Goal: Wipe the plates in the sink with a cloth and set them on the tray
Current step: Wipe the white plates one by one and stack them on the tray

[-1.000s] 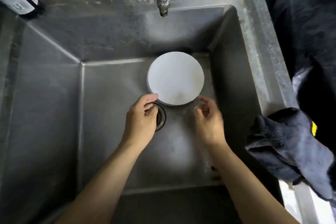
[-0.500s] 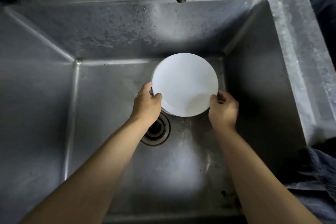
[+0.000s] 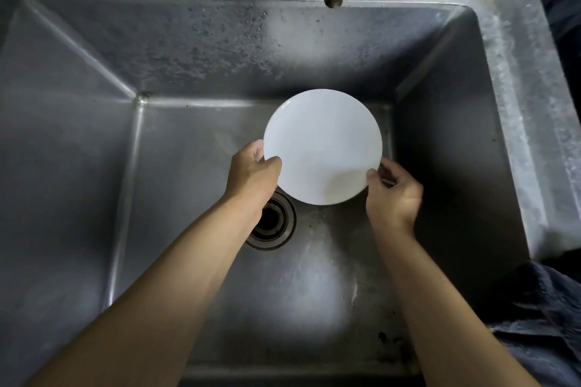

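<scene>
Round white ceramic plate (image 3: 323, 146): now gripped at opposite rims by left hand (image 3: 251, 177) and right hand (image 3: 393, 195), a second ago merely approached; lifting from steel sink (image 3: 440, 78) seemingly begins, wiping pending.

The plate (image 3: 323, 146) is round, plain white and glossy, its face turned up toward the viewer. It sits inside the steel sink (image 3: 201, 50), toward the back right of the basin floor. The left hand (image 3: 251, 177) grips its rim at about eight o'clock, thumb on top; the right hand (image 3: 393, 195) pinches the rim near four o'clock. A dark cloth (image 3: 547, 317) lies at the sink's right edge.
</scene>
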A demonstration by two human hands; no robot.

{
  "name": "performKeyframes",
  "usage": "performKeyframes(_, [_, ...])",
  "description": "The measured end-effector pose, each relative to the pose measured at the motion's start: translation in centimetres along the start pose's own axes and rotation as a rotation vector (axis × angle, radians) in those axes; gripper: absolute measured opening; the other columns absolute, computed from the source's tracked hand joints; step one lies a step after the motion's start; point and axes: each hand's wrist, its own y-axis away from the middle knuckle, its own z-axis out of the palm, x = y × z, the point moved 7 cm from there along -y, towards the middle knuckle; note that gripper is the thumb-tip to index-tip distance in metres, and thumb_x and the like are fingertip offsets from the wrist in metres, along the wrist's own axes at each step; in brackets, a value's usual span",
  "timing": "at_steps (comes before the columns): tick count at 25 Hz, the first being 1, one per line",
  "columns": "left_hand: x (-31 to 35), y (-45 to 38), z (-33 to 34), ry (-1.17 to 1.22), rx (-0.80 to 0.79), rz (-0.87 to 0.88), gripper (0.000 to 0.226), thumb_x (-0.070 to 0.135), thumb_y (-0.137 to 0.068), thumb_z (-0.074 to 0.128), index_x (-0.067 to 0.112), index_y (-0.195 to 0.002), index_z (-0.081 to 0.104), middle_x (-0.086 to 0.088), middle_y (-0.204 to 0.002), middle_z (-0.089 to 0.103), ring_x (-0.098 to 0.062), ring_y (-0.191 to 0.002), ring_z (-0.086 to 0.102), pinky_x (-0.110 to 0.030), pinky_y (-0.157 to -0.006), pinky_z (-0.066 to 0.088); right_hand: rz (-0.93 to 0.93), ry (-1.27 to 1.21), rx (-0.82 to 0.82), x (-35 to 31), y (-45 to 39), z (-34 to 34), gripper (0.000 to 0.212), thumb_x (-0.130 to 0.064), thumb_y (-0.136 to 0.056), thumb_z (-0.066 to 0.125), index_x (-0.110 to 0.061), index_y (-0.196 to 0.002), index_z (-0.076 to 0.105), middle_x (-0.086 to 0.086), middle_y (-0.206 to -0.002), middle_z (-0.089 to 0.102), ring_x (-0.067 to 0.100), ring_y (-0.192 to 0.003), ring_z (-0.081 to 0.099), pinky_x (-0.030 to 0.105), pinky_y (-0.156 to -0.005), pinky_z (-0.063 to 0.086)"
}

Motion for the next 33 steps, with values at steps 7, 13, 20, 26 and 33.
performKeyframes(7, [0.7, 5.1, -5.2, 0.07, 0.128, 0.039, 0.029, -0.002, -0.078, 0.052, 0.025, -0.078, 0.059, 0.008, -0.083, 0.062, -0.015, -0.082, 0.055, -0.056, -0.098, 0.047, -0.026, -0.028, -0.133, -2.8, 5.2, -1.1, 0.029, -0.014, -0.098, 0.066, -0.022, -0.126, 0.068, -0.014, -0.095, 0.069, -0.002, -0.087, 0.066, 0.012, -0.076, 0.05])
performKeyframes(13, [-1.5, 11.0, -10.7, 0.186, 0.282, -0.066, 0.037, -0.009, -0.088, 0.056, 0.024, -0.073, 0.063, 0.017, -0.066, 0.07, -0.013, -0.077, 0.067, -0.032, -0.074, 0.061, -0.144, 0.15, -0.256, -6.1, 11.2, -1.0, 0.022, -0.015, -0.097, 0.059, -0.013, -0.117, 0.066, -0.011, -0.078, 0.069, 0.013, -0.077, 0.069, 0.04, -0.079, 0.06])
performKeyframes(20, [-8.9, 14.7, -12.8, 0.24, 0.333, -0.329, 0.028, -0.011, -0.082, 0.066, 0.009, -0.062, 0.068, -0.005, -0.062, 0.068, -0.02, -0.064, 0.067, -0.026, -0.064, 0.061, -0.085, 0.352, -0.418, -10.6, 15.4, -0.5, 0.014, -0.015, -0.09, 0.058, -0.003, -0.087, 0.064, 0.004, -0.049, 0.067, 0.02, -0.052, 0.072, 0.036, -0.06, 0.064])
performKeyframes(26, [-9.3, 15.4, -13.3, 0.277, 0.343, -0.326, 0.019, -0.009, -0.083, 0.064, 0.004, -0.07, 0.064, -0.011, -0.075, 0.069, -0.02, -0.068, 0.068, -0.031, -0.074, 0.061, 0.01, 0.368, -0.435, -9.2, 16.4, -1.2, 0.018, -0.009, -0.09, 0.055, -0.004, -0.077, 0.065, 0.006, -0.049, 0.068, 0.028, -0.062, 0.075, 0.042, -0.067, 0.065])
performKeyframes(33, [-6.6, 16.1, -11.3, 0.66, 0.23, -0.321, 0.03, 0.026, -0.105, 0.047, 0.025, -0.133, 0.054, -0.006, -0.118, 0.066, -0.024, -0.099, 0.067, -0.043, -0.075, 0.06, 0.148, 0.051, -0.488, -6.5, 19.5, -2.2, 0.027, -0.003, -0.096, 0.052, -0.002, -0.123, 0.054, 0.003, -0.061, 0.074, 0.021, -0.059, 0.075, 0.026, -0.055, 0.061])
